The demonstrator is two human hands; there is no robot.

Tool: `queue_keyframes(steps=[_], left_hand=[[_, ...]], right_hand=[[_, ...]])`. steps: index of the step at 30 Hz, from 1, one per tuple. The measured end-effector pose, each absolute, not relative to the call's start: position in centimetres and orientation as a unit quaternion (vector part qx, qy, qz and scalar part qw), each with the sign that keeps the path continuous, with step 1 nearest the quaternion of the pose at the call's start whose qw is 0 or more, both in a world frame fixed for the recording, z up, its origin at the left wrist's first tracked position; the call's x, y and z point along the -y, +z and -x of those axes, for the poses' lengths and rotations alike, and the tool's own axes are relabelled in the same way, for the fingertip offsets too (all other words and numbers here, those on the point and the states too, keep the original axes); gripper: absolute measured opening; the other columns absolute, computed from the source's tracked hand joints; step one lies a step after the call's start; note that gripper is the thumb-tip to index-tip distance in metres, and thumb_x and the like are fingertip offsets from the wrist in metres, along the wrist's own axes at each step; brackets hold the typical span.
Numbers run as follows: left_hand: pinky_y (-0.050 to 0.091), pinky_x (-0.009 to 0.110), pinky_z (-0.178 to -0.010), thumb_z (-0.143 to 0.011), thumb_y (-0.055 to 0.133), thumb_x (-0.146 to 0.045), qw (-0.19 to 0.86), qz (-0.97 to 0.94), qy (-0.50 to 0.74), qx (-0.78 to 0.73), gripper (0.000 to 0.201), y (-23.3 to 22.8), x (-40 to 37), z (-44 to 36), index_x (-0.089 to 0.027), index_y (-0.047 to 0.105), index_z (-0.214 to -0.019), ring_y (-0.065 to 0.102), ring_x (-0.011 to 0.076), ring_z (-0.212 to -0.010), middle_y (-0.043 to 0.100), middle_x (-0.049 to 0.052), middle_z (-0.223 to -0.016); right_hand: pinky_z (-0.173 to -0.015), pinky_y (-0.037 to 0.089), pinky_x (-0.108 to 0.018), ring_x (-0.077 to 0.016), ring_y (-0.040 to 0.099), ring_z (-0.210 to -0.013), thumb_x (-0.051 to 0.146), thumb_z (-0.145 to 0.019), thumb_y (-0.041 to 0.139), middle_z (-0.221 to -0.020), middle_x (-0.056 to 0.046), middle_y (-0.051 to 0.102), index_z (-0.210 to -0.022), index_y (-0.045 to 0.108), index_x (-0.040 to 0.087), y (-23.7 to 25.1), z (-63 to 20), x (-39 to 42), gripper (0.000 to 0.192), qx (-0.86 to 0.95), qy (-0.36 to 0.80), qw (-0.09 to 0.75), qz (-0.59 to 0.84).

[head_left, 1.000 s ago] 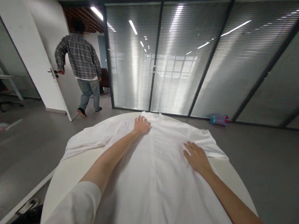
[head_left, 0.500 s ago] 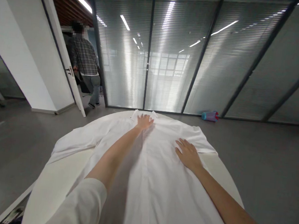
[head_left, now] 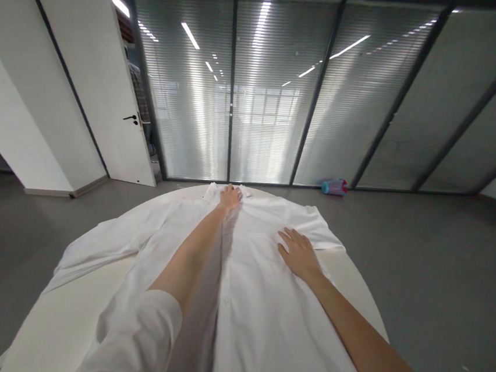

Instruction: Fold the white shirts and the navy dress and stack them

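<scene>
White shirt (head_left: 258,304) spread flat, front up, on round white surface (head_left: 63,320). Left hand (head_left: 230,196) reaches far, palm down at collar. Right hand (head_left: 297,253) flat on shirt's right shoulder area, fingers (head_left: 286,236) spread. White door (head_left: 103,90) stands at left; small blue object (head_left: 334,187) on floor by glass wall.

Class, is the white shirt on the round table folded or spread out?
Spread out: the white button-up shirt lies flat, sleeves extended, across the round white table.
</scene>
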State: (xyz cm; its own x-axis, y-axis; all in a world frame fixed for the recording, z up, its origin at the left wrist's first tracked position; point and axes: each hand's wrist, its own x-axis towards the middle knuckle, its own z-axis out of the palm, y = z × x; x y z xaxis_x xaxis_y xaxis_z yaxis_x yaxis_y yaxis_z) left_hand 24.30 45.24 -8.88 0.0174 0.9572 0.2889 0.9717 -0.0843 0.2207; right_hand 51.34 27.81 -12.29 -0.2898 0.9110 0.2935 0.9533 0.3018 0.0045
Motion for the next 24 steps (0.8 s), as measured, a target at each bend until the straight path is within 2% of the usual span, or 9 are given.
queue_keyframes(steps=[4,9,15,19,22,24], left_hand=[[0.053,0.047,-0.095,-0.096,0.062,-0.035,-0.004,0.677,-0.184,0.713,0.037,-8.6,-46.3,-23.4,-0.017,0.059,-0.129,0.06,0.0256,-0.114,0.057,0.011,-0.134],[0.053,0.046,-0.095,-0.098,0.059,-0.037,-0.012,0.659,-0.196,0.726,0.036,-8.7,-46.5,-24.0,-0.017,0.059,-0.128,0.062,0.0249,-0.112,0.057,0.012,-0.134],[0.048,0.042,-0.1,-0.105,0.038,-0.027,0.012,0.668,-0.234,0.706,0.042,-8.3,-46.0,-25.2,-0.015,0.044,-0.144,0.061,0.0264,-0.119,0.06,0.017,-0.132],[0.048,0.036,-0.099,-0.101,0.044,-0.024,-0.012,0.707,-0.219,0.672,0.051,-8.5,-45.2,-24.5,-0.018,0.038,-0.151,0.063,0.0249,-0.117,0.067,0.014,-0.125],[0.044,0.035,-0.108,-0.099,0.051,-0.027,-0.008,0.74,-0.218,0.637,0.054,-8.0,-43.9,-22.0,-0.027,0.038,-0.152,0.054,0.0226,-0.129,0.058,0.009,-0.14],[0.041,0.044,-0.112,-0.099,0.055,-0.032,0.003,0.747,-0.222,0.627,0.047,-7.4,-42.7,-19.4,-0.028,0.047,-0.145,0.049,0.0251,-0.134,0.05,0.009,-0.148]], right_hand=[[-0.117,0.031,-0.05,-0.0294,0.042,-0.142,0.034,-0.098,0.039,-0.152,-0.009,0.049,-0.141,0.057,0.023,-12.4,-51.5,-27.9,0.048,0.801,-0.091,0.127,0.578],[-0.118,0.029,-0.05,-0.0288,0.041,-0.143,0.035,-0.098,0.041,-0.153,-0.008,0.047,-0.142,0.056,0.022,-12.1,-51.5,-27.7,0.048,0.798,-0.076,0.124,0.585],[-0.118,0.027,-0.05,-0.03,0.039,-0.143,0.033,-0.099,0.039,-0.153,-0.012,0.047,-0.143,0.055,0.017,-11.6,-51.2,-27.6,0.049,0.804,-0.068,0.107,0.581],[-0.116,0.029,-0.053,-0.033,0.04,-0.142,0.031,-0.099,0.039,-0.153,-0.014,0.046,-0.142,0.055,0.017,-11.2,-51.0,-27.4,0.048,0.811,-0.095,0.08,0.572],[-0.114,0.029,-0.054,-0.0334,0.048,-0.134,0.025,-0.095,0.044,-0.144,-0.016,0.056,-0.131,0.063,0.017,-9.9,-50.4,-28.0,0.041,0.812,-0.087,0.075,0.572],[-0.111,0.033,-0.052,-0.0326,0.055,-0.126,0.022,-0.094,0.046,-0.132,-0.017,0.064,-0.121,0.069,0.017,-8.8,-49.4,-29.3,0.035,0.815,-0.058,0.075,0.571]])
